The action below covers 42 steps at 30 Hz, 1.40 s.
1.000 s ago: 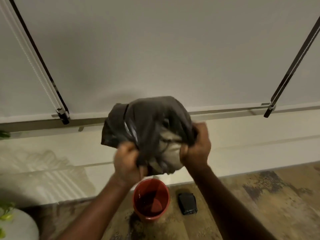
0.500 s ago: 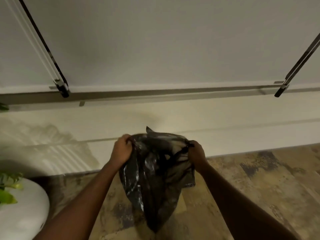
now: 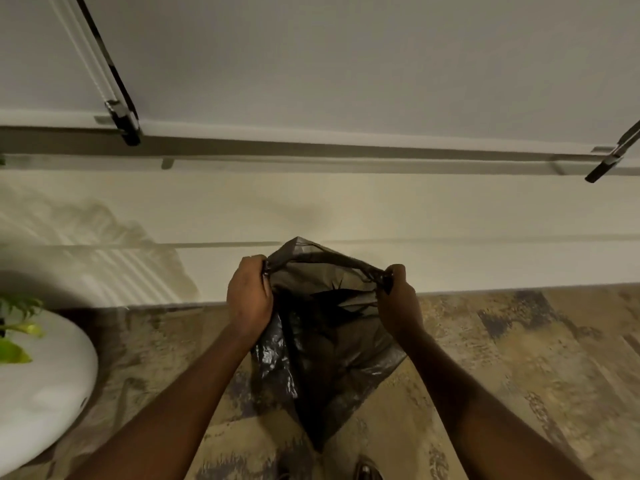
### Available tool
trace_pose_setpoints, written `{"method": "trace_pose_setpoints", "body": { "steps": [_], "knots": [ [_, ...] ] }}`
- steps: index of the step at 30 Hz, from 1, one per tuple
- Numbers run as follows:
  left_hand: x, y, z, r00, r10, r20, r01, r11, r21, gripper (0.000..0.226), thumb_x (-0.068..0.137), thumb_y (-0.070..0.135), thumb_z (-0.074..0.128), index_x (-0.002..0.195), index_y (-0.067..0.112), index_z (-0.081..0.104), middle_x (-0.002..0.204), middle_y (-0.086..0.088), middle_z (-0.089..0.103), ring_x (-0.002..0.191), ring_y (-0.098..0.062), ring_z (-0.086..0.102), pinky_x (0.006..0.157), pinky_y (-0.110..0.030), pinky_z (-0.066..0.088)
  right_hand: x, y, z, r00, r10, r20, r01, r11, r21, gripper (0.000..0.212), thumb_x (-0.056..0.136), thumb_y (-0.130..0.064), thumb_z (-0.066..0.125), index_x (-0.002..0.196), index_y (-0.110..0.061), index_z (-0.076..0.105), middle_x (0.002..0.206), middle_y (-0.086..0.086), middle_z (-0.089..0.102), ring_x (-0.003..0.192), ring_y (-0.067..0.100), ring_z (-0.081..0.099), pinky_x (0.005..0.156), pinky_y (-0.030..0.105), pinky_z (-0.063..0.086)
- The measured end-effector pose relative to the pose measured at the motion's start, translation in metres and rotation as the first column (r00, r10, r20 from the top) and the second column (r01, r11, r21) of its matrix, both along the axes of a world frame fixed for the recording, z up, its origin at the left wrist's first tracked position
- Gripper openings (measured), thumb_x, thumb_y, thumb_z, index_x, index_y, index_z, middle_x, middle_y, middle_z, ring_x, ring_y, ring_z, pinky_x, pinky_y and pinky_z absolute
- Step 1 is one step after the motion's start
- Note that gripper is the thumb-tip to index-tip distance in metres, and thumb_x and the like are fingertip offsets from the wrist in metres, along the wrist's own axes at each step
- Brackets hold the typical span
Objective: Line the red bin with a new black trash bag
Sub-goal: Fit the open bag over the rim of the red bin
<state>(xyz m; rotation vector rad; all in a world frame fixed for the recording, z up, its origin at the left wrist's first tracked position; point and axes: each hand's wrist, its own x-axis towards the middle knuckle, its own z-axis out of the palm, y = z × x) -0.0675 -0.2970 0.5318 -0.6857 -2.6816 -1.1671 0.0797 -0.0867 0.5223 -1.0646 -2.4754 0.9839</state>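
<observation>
The black trash bag (image 3: 325, 348) hangs open-mouthed in front of me, its body drooping down toward the floor. My left hand (image 3: 250, 299) grips the left side of the bag's rim. My right hand (image 3: 398, 299) grips the right side of the rim, and the mouth is stretched apart between the two. The red bin is hidden from view, behind or below the hanging bag.
A white round planter (image 3: 41, 386) with green leaves sits at the left. A pale wall with a ledge (image 3: 346, 150) runs across ahead. The floor (image 3: 519, 358) is mottled brown. A shoe tip (image 3: 367, 471) shows at the bottom edge.
Both hands came down from chest height with the bunched bag and pulled its mouth apart. The bag now hangs lower and covers the red bin and the dark object beside it.
</observation>
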Motion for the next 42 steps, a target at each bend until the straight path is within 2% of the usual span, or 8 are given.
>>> {"method": "trace_pose_setpoints", "body": {
  "steps": [10,16,19,25,30,33,37,42],
  "knots": [
    [-0.008,-0.024,-0.068,0.678,0.260,0.687,-0.221,0.964,-0.147,0.036,0.098,0.021,0.038,0.112,-0.003,0.060,0.110,-0.030,0.063,0.100,-0.042,0.060,0.076,-0.045,0.045,-0.026,-0.035,-0.021,1.000,-0.009,-0.016,0.006,0.977,-0.215,0.018,0.085,-0.004,0.042,0.086,-0.022,0.045,0.067,-0.003,0.054,0.058,0.012,0.050,0.049,0.028,0.034],
    [-0.010,-0.008,-0.052,0.235,-0.142,0.961,-0.403,0.886,0.230,0.042,0.090,0.035,0.059,0.119,0.005,0.060,0.126,-0.017,0.062,0.104,-0.030,0.064,0.090,-0.037,0.053,-0.038,-0.036,-0.011,0.984,-0.121,-0.129,0.077,0.950,-0.304,0.018,0.090,-0.005,0.037,0.091,-0.014,0.053,0.082,0.004,0.060,0.072,0.020,0.054,0.057,0.031,0.040],
    [-0.009,-0.015,-0.049,0.398,-0.109,0.911,-0.344,0.903,0.258,0.059,0.063,0.015,0.086,0.112,0.006,0.054,0.104,-0.013,0.066,0.076,-0.021,0.067,0.051,-0.025,0.056,-0.045,-0.035,-0.010,0.968,-0.234,-0.094,0.177,0.896,-0.407,0.023,0.093,-0.009,0.034,0.104,-0.008,0.054,0.096,0.015,0.062,0.087,0.032,0.058,0.072,0.045,0.048],
    [0.008,-0.038,-0.080,0.578,0.308,0.756,-0.181,0.951,-0.249,0.024,0.090,0.006,0.054,0.106,-0.009,0.063,0.104,-0.028,0.065,0.098,-0.041,0.062,0.075,-0.035,0.044,-0.050,-0.044,-0.011,0.920,-0.368,-0.134,0.219,0.769,-0.601,0.029,0.095,-0.011,0.031,0.109,-0.009,0.056,0.098,0.014,0.059,0.090,0.030,0.057,0.070,0.039,0.045],
    [0.001,-0.031,-0.096,0.323,0.177,0.930,-0.449,0.893,-0.014,0.034,0.090,-0.005,0.040,0.117,-0.005,0.060,0.108,-0.025,0.064,0.079,-0.032,0.060,0.062,-0.035,0.049,-0.046,-0.044,-0.014,0.942,-0.315,-0.114,0.205,0.812,-0.546,0.026,0.096,-0.012,0.032,0.107,-0.008,0.054,0.097,0.013,0.060,0.089,0.029,0.057,0.071,0.040,0.044],
    [-0.002,-0.018,-0.093,0.506,0.241,0.828,-0.377,0.925,-0.039,0.033,0.092,0.000,0.041,0.118,-0.002,0.060,0.115,-0.026,0.065,0.099,-0.039,0.062,0.079,-0.039,0.048,-0.034,-0.039,-0.018,0.974,-0.195,-0.111,0.134,0.901,-0.412,0.019,0.096,-0.009,0.035,0.098,-0.014,0.053,0.087,0.001,0.060,0.080,0.022,0.058,0.060,0.029,0.044],
    [-0.002,-0.004,-0.069,0.832,0.157,0.532,-0.279,0.947,0.157,0.024,0.094,0.010,0.038,0.109,0.007,0.057,0.093,-0.007,0.064,0.076,-0.018,0.058,0.056,-0.022,0.035,-0.024,-0.038,-0.010,0.917,-0.096,-0.387,0.059,0.993,-0.105,0.018,0.091,-0.008,0.037,0.091,-0.019,0.051,0.072,-0.010,0.058,0.059,0.000,0.056,0.047,0.008,0.037],
    [-0.008,-0.003,-0.066,0.833,0.252,0.493,-0.391,0.898,0.203,0.028,0.094,0.007,0.039,0.114,0.004,0.057,0.091,-0.002,0.058,0.078,-0.016,0.052,0.063,-0.023,0.038,-0.020,-0.041,-0.032,0.992,0.007,-0.129,-0.007,1.000,0.003,0.023,0.088,-0.007,0.041,0.102,-0.018,0.056,0.079,-0.005,0.066,0.063,0.009,0.062,0.050,0.018,0.043]
  ]
}}
